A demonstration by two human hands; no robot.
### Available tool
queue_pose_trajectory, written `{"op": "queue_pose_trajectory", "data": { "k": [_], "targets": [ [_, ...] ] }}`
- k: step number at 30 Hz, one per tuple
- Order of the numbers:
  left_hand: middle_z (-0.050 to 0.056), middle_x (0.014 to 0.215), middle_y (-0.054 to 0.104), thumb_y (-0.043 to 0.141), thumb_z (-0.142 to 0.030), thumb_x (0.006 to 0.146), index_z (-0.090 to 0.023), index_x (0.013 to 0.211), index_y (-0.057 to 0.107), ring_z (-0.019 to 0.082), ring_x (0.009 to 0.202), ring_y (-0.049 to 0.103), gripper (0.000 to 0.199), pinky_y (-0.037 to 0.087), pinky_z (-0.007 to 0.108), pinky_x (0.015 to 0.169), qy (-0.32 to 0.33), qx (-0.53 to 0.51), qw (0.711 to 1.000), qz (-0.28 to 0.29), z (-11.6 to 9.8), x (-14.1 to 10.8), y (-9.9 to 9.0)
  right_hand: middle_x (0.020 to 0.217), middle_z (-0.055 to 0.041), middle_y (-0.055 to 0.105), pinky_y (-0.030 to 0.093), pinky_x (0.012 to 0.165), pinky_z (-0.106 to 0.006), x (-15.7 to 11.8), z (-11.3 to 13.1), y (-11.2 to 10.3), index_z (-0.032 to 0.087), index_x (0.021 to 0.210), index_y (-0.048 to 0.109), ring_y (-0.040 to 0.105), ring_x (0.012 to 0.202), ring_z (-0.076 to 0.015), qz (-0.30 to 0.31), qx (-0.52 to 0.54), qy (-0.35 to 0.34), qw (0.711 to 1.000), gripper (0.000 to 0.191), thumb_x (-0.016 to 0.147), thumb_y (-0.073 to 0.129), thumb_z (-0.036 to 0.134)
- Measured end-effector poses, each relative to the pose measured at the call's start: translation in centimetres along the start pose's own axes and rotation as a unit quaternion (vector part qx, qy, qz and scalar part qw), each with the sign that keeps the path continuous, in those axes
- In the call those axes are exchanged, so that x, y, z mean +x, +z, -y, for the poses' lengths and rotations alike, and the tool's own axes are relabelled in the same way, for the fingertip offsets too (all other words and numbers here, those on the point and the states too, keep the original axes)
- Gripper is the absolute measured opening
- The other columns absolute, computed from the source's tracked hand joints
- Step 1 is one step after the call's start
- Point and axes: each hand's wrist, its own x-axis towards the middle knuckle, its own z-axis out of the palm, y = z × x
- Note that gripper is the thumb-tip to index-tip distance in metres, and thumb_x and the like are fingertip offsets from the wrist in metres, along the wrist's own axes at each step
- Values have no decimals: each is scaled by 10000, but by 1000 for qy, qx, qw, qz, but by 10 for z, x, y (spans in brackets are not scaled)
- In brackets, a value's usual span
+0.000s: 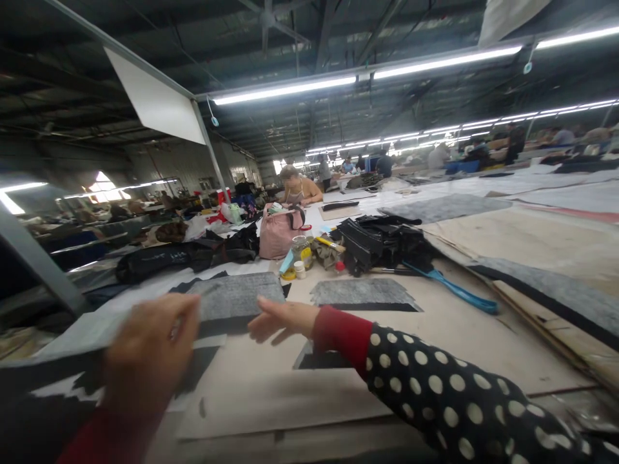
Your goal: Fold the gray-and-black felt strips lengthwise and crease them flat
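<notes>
My left hand [149, 348] is raised at the lower left, smeared by motion, with its fingers bent; whether anything is in it cannot be made out. Near the middle, my right hand [283, 319] reaches leftward over the table, fingers and thumb apart, holding nothing. Just beyond the hands lies a stack of grey fabric pieces with dark edges [236, 293]. A second grey stack [365, 294] sits to its right. Below my right wrist, a dark piece [322, 358] is partly hidden by the sleeve. A pale sheet [271, 403] lies along the near edge.
A pink bag [279, 233], a glass jar [302, 249], a yellow-handled brush [329, 243] and black strips [360, 245] stand further back. A blue strap [461, 293] lies at right beside boards [546, 316]. Across the table a person [300, 187] bends over work.
</notes>
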Motion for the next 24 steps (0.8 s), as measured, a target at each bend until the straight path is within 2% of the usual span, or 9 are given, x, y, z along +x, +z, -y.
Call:
{"op": "queue_pose_trajectory", "data": {
  "k": [2,3,6,8,11,13,16,19,24],
  "targets": [
    [52,811,585,502,-108,755,-162,902,561,175,765,529,166,427,305,712,73,-2,996,45,-35,-12,18,904,-95,606,465,639,-273,-23,3,2,126,922,566,585,786,-155,38,139,13,989,731,736,139,689],
    [58,812,584,474,-92,766,-158,900,564,169,764,530,175,427,296,706,78,-32,995,59,-54,-19,28,821,-77,609,462,596,-259,-33,0,2,128,876,565,588,716,-142,43,163,28,985,662,726,238,683],
    [52,792,585,454,-97,776,-168,903,565,163,775,526,183,428,299,734,64,-128,984,107,-102,-34,52,602,-9,559,421,491,-211,-63,-22,-2,126,764,548,538,522,-95,-28,119,83,989,387,693,521,505],
    [56,866,586,469,-146,778,-176,943,555,172,838,519,189,422,313,777,26,-180,970,161,-113,-34,58,558,7,533,401,468,-200,-81,-36,-8,121,728,545,500,479,-78,-95,51,97,989,289,695,557,407],
    [82,1065,533,499,-249,762,-165,1091,485,200,984,478,339,391,342,861,-82,-233,934,258,-101,-22,61,577,10,530,409,503,-206,-108,-42,-22,122,745,568,494,521,-80,-153,-37,42,987,247,714,535,365],
    [57,1055,545,513,-288,745,-179,1140,449,187,953,503,415,405,318,843,-138,-298,872,363,-83,-15,64,589,13,529,413,533,-210,-125,-40,-34,132,740,579,492,549,-84,-204,-81,-11,975,240,712,531,366],
    [5,943,588,496,-302,743,-197,1052,517,168,862,538,327,422,278,782,-182,-380,766,486,-57,-13,71,608,8,535,416,556,-220,-148,-41,-51,146,728,580,494,568,-94,-291,-121,-40,948,256,713,521,395],
    [6,914,587,512,-296,724,-177,1006,538,163,833,538,307,418,266,746,-228,-424,715,507,-41,-18,80,604,-1,531,407,557,-226,-169,-53,-62,150,727,576,492,576,-106,-369,-155,-17,916,290,715,514,433],
    [-6,728,552,540,-253,690,-128,1059,488,106,651,507,392,401,241,628,-329,-489,670,452,-35,-30,100,588,-9,522,394,537,-217,-197,-79,-64,158,674,559,492,579,-117,-428,-259,71,863,325,740,466,463]
  ]
}}
